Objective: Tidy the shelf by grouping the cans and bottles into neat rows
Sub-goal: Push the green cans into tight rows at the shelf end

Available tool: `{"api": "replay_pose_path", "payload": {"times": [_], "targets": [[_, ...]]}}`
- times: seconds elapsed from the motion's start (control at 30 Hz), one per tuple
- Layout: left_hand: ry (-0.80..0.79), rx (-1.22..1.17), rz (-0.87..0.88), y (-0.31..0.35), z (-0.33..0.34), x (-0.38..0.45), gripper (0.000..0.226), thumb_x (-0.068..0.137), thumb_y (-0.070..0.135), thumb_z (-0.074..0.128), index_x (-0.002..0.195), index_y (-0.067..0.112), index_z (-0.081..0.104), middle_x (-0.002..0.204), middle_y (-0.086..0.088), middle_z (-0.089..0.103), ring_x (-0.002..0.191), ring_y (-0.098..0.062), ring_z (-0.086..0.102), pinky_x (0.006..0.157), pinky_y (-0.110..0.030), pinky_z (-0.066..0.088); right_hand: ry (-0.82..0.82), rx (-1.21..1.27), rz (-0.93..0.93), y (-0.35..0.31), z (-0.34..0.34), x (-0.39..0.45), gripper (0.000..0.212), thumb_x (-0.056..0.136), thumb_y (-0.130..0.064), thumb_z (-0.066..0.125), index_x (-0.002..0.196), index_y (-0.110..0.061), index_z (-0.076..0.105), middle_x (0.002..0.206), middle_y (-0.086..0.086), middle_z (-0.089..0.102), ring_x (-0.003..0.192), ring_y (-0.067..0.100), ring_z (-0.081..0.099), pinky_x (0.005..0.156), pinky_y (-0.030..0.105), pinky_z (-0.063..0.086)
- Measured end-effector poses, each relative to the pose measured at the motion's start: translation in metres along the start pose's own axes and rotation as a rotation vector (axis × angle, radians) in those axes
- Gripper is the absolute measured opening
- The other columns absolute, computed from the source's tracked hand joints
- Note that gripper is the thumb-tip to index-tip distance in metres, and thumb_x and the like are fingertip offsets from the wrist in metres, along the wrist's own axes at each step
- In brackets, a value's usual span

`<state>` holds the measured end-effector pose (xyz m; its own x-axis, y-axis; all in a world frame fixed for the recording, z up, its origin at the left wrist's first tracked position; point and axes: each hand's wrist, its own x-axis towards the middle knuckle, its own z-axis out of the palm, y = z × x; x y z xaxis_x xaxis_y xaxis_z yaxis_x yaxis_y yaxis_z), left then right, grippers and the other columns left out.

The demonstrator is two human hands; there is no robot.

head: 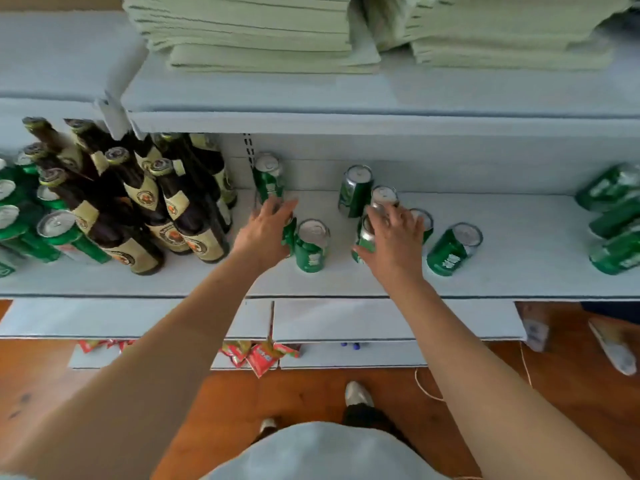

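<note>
- Both bare forearms reach forward and up from the bottom of the view to the middle shelf (346, 282), a flat pale board with a thin dark front edge.
- The left hand (266, 230) lies palm down, its fingers stretched toward the back wall. Its grip covers a green can (289, 233) of which only a sliver shows at its right side; whether the fingers curl round that can I cannot tell.
- Just right of that sliver stands another green can with a silver top (311, 245), upright and close to touching it.
- Beyond the left fingertips, against the back wall, stands one more upright can (268, 178).
- The right hand (394, 237) arches over a cluster of cans, fingers spread and bent. The thumb side wraps a green can (365, 239), and the fingertips rest on a silver-topped can (384, 197) behind it, so this grip is closed round cans.
- A taller can (355, 190) stands just left of the cluster, and a tilted-looking can (453, 249) sits apart to the right.
- Dark brown glass bottles with cream and gold labels (149, 202) crowd the left of the shelf, with more green cans (31, 220) beside them.
- Further cans (613, 216) sit blurred at the far right.
- Folded pale green cloths (259, 29) are stacked on the shelf above.
</note>
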<state>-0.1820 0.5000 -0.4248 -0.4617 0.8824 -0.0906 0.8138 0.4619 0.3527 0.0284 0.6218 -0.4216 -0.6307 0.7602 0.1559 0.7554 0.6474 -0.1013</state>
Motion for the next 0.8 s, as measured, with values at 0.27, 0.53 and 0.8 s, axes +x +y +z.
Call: {"api": "replay_pose_path", "payload": {"times": [0.27,0.53,0.8], "targets": [[0.052,-0.054,-0.084,0.011,-0.013,0.032,0.077,0.076,0.017,0.080,0.143,0.018,0.043,0.142,-0.010,0.041,0.120,-0.036,0.054,0.094,-0.048,0.050,-0.005,-0.027,-0.591,0.031,-0.005,0.026,0.074,0.061,-0.038,0.087,0.125,-0.012,0.060,0.124,0.007,0.060,0.124,0.032,0.051,0.115,0.049,0.029],[0.077,0.008,-0.126,0.015,-0.020,0.054,0.085,0.076,0.016,0.081,0.148,0.017,0.036,0.144,-0.015,0.033,0.125,-0.038,0.047,0.099,-0.049,0.049,-0.110,0.073,-0.586,-0.020,-0.019,0.107,0.070,0.078,-0.012,0.077,0.140,-0.013,0.043,0.141,0.006,0.044,0.123,0.029,0.047,0.078,0.041,0.052],[0.416,-0.283,-0.186,0.032,-0.004,-0.010,0.040,0.095,0.028,0.058,0.130,0.012,0.052,0.127,-0.010,0.047,0.113,-0.027,0.053,0.092,-0.039,0.050,-0.210,0.051,-0.520,-0.044,0.020,0.155,0.075,0.082,-0.015,0.075,0.146,-0.014,0.037,0.143,0.011,0.044,0.124,0.032,0.047,0.088,0.042,0.047]]}}
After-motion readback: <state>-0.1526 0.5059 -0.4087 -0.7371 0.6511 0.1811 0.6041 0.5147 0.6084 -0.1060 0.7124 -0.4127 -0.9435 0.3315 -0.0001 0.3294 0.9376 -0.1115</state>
